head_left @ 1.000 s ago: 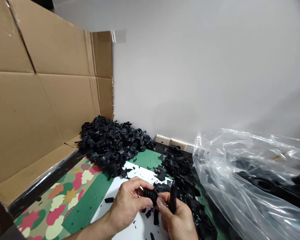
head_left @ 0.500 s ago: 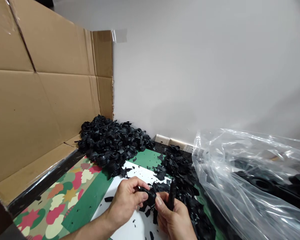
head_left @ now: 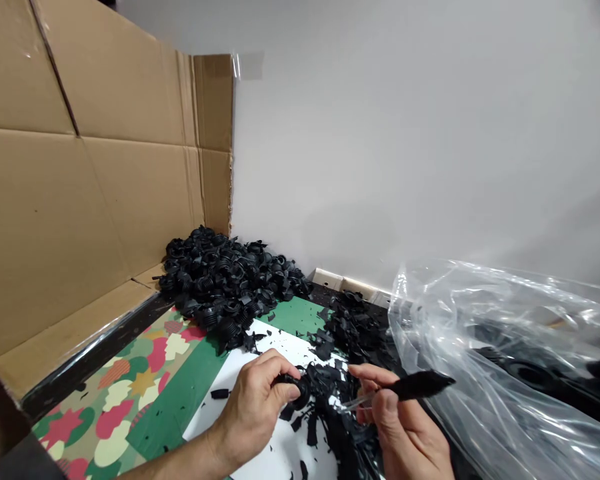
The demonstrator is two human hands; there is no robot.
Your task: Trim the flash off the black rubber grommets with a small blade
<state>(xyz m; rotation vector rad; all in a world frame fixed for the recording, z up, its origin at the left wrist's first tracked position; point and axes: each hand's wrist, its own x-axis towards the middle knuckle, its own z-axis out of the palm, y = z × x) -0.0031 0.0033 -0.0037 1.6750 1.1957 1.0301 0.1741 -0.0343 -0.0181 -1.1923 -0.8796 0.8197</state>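
- Left hand (head_left: pixel 253 407) low at centre, fingers curled tight around a small black ribbed rubber sleeve (head_left: pixel 296 389), just above the white sheet (head_left: pixel 260 363) on the worktop.
- The sleeve is mostly buried in the grip, so the ribbing is my best reading, not a sure one.
- Right hand (head_left: pixel 405 433) is closed on a black-handled knife (head_left: pixel 417 385). Its thin blade points left toward the sleeve but stops a little short of it.
- Handling call: the sleeve looks light, soft and squashy. It should bend under a pinch rather than crack, and matte rubber should not slip. I'd take it by the thicker collar end, thumb against forefinger, with skin kept off the blade's line.
- Loose black rubber scraps (head_left: pixel 353 327) litter the sheet between and beyond both hands, close enough to get underfoot.
- A heap of black ribbed rubber parts (head_left: pixel 230 287) sits back left, against the brown cardboard wall (head_left: pixel 80 200).
- A crinkled clear plastic bag (head_left: pixel 505 347) with dark parts inside crowds the right hand's side.
- A green mat with coloured shapes (head_left: pixel 145 387) lies left of the sheet.
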